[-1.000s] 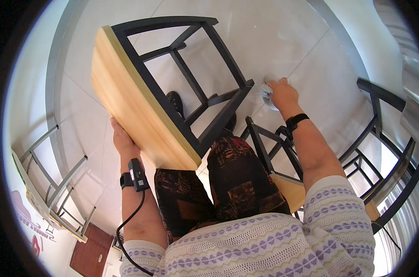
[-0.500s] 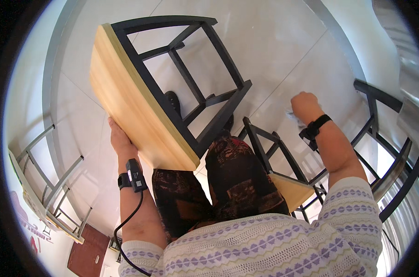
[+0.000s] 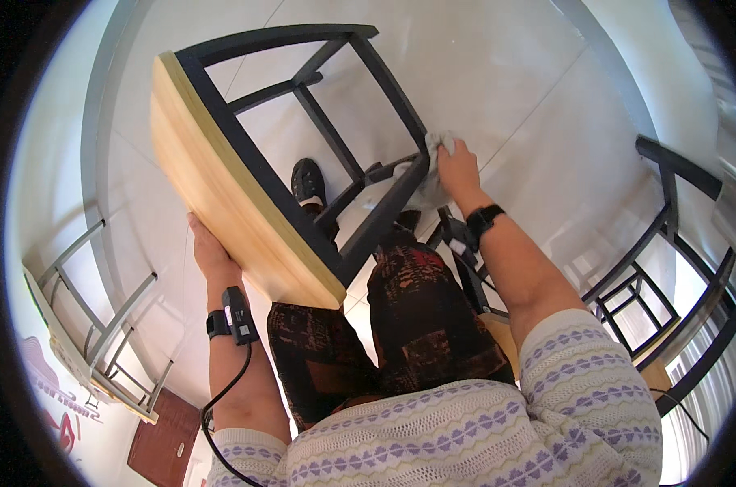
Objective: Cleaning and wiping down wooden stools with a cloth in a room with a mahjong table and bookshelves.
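Note:
A stool with a pale wooden seat and a black frame is tipped on its side in front of me, its legs pointing away to the upper right. My left hand grips the seat's outer face near its lower edge, with part of the fingers hidden behind the wood. In my right hand is a bunched grey cloth, pressed around the corner where a leg meets the crossbar. The near corner of the seat touches my thigh.
Another black-framed stool with a wooden seat stands beside my right leg, partly hidden by my arm. Black chair frames are at the right. Grey-legged furniture is at the left, near a brown door. My black shoe shows through the frame.
My right hand has moved left with the cloth, from above the floor onto the stool's frame. The stool has tilted slightly and my left hand keeps its hold.

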A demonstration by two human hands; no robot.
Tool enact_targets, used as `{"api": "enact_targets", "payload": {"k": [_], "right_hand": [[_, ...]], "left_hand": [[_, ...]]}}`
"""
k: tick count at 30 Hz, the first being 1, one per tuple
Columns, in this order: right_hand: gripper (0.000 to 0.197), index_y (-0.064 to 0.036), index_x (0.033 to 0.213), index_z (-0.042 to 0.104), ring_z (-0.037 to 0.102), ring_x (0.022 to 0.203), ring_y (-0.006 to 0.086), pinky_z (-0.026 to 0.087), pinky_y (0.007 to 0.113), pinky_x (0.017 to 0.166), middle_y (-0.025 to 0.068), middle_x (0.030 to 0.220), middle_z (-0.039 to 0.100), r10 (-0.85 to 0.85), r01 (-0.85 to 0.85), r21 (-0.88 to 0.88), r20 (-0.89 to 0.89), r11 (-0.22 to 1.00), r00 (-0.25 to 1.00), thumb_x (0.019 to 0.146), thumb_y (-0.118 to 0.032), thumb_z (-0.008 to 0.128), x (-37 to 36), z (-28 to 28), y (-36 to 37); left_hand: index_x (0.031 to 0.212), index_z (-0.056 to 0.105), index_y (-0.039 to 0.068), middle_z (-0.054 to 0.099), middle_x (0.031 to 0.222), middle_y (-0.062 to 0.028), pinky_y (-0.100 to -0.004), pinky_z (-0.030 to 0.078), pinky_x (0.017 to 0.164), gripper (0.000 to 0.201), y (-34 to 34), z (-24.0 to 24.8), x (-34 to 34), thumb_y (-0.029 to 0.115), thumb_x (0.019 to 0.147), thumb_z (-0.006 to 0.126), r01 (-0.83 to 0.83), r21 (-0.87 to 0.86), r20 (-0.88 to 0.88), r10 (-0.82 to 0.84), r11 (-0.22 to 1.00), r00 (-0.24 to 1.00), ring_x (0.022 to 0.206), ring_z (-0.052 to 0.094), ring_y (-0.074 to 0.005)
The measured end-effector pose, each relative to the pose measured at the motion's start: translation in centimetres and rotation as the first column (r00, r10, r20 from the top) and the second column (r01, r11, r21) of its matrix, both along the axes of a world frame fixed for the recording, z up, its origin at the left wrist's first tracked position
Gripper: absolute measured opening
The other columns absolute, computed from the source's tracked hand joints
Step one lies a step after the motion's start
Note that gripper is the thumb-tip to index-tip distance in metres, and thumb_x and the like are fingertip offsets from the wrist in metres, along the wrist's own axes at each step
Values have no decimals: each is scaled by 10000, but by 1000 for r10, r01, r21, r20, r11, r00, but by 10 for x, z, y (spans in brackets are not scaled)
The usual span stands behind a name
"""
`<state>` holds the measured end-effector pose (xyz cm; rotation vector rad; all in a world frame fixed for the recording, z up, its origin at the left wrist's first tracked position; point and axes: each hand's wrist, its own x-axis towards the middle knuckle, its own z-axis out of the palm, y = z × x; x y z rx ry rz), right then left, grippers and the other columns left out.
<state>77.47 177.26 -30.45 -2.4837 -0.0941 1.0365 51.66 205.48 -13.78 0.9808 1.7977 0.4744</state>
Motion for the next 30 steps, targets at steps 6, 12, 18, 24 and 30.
{"api": "enact_targets", "payload": {"k": [6, 12, 18, 24, 30], "right_hand": [[534, -14, 1285, 497, 507, 1169, 432, 421, 442, 983, 299, 1175, 578, 190, -195, -59, -86, 979, 978, 881, -361, 537, 46, -29, 8], [503, -77, 1296, 496, 539, 1078, 467, 435, 475, 948, 262, 1167, 588, -15, 15, 4, -54, 1000, 998, 875, -348, 540, -8, -7, 0], [504, -70, 1290, 507, 521, 1108, 456, 439, 471, 951, 266, 1147, 597, 53, -53, -7, -1, 999, 999, 864, -334, 559, 23, -29, -1], [447, -149, 1260, 542, 531, 1134, 383, 475, 460, 915, 196, 1116, 627, 420, -424, -176, -60, 888, 905, 853, -332, 580, 60, -27, 10], [426, -149, 1204, 585, 579, 1070, 354, 497, 450, 874, 171, 1064, 652, 562, -553, -107, 88, 826, 822, 836, -361, 614, 94, 1, -10]], "left_hand": [[1287, 505, -12, 603, 1194, -119, -331, 503, 864, 742, 3, -5, -12, 627, 926, 396, 86, 18, -89, -84, 996, 992, 1030, 609, -232], [1266, 524, 10, 621, 1162, -99, -327, 503, 860, 691, 6, -3, -24, 601, 951, 357, 74, -48, -106, -79, 996, 991, 1009, 616, -221], [1305, 491, 32, 590, 1220, -86, -326, 492, 892, 627, 7, -1, -5, 549, 974, 362, -22, -54, 43, 24, 998, 999, 1055, 597, -215], [1330, 467, 39, 551, 1283, -87, -328, 476, 912, 635, 9, 5, -1, 550, 963, 379, -48, -88, 76, 55, 995, 996, 1129, 557, -219], [1315, 475, 12, 568, 1249, -106, -317, 481, 892, 652, 17, 6, 22, 550, 959, 382, 49, -55, 89, -43, 997, 995, 1094, 578, -209]]}}
